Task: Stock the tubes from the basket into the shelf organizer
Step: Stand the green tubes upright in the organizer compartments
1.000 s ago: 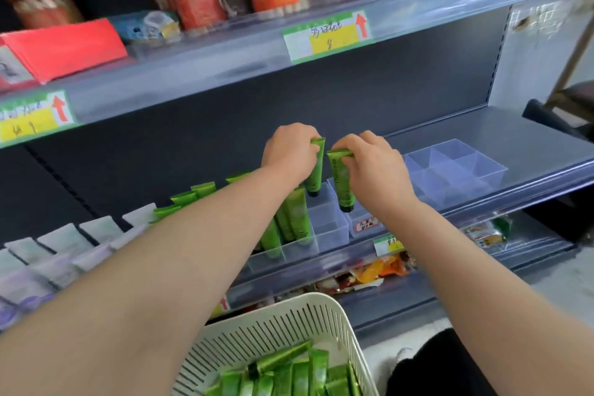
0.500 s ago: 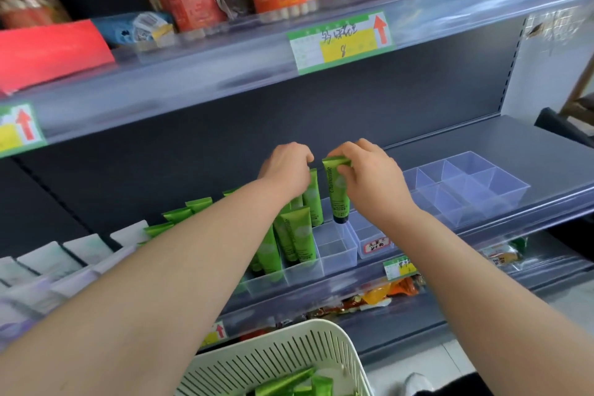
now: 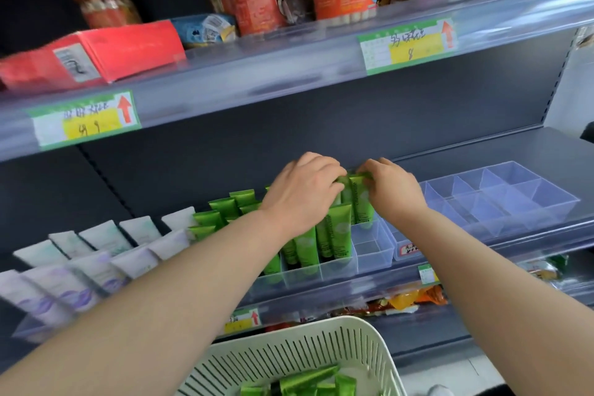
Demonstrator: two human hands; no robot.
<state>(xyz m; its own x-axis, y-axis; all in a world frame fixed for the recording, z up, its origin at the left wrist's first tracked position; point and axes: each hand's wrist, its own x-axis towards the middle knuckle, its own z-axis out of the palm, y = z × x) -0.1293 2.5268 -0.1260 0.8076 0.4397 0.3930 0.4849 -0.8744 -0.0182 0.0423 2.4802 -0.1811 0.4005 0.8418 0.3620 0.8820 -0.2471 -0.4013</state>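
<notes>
Fingers (image 3: 368, 170) of the right hand (image 3: 397, 194) pinch the crimped top of a green tube (image 3: 361, 202) standing cap-down in a rear cell of the clear shelf organizer (image 3: 374, 249), while the left hand (image 3: 302, 198) curls round the neighbouring tube (image 3: 345, 192). Both look nearly seated. The next move calls for pressing them upright, letting go, then reaching down to the basket (image 3: 289, 342) for the spare tubes (image 3: 305, 379).

"Chamomile" runs lengthwise down a green tube (image 3: 359, 202). The upper shelf's right price tag (image 3: 407, 45) shows a handwritten "8".
</notes>
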